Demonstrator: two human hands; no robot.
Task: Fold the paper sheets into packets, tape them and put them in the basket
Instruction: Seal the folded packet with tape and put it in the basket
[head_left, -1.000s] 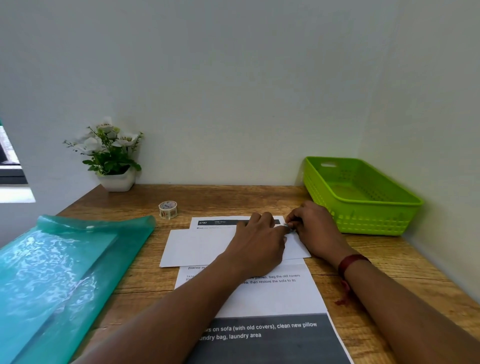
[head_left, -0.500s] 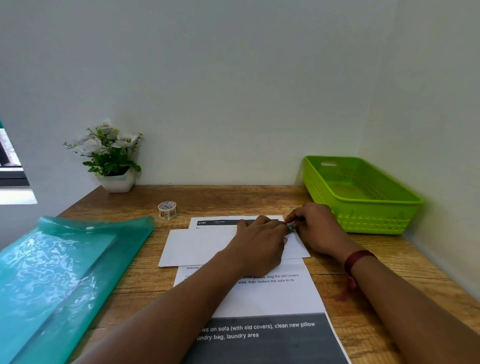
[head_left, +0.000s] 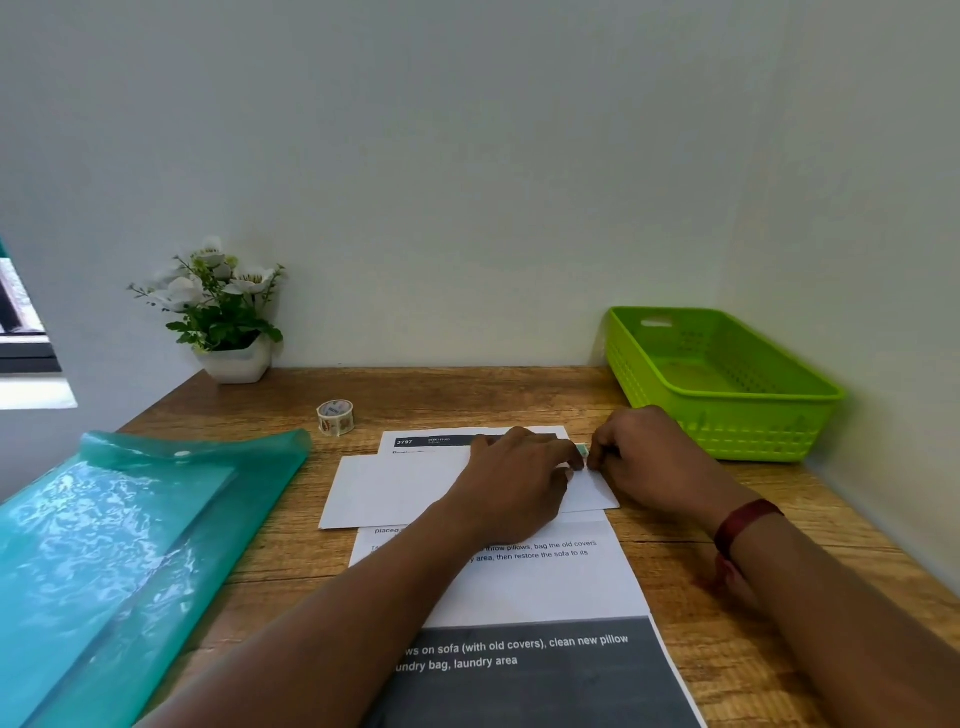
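A folded white paper packet (head_left: 400, 488) lies across a printed sheet (head_left: 524, 577) in the middle of the wooden desk (head_left: 467, 395). My left hand (head_left: 519, 483) presses flat on the packet's right part. My right hand (head_left: 654, 462) sits at the packet's right edge, fingertips pinching a small greenish strip of tape (head_left: 582, 449) where both hands meet. A patterned tape roll (head_left: 335, 417) stands behind the packet to the left. The green plastic basket (head_left: 727, 415) stands at the back right with nothing in it.
A teal plastic folder (head_left: 119, 561) covers the desk's left side. A white pot of artificial flowers (head_left: 228, 322) stands at the back left against the wall. Another printed page with a dark band (head_left: 535, 670) lies at the near edge.
Both hands stay at the packet's right edge; the right hand's fingers have shifted slightly and the tape strip now shows between the fingertips.
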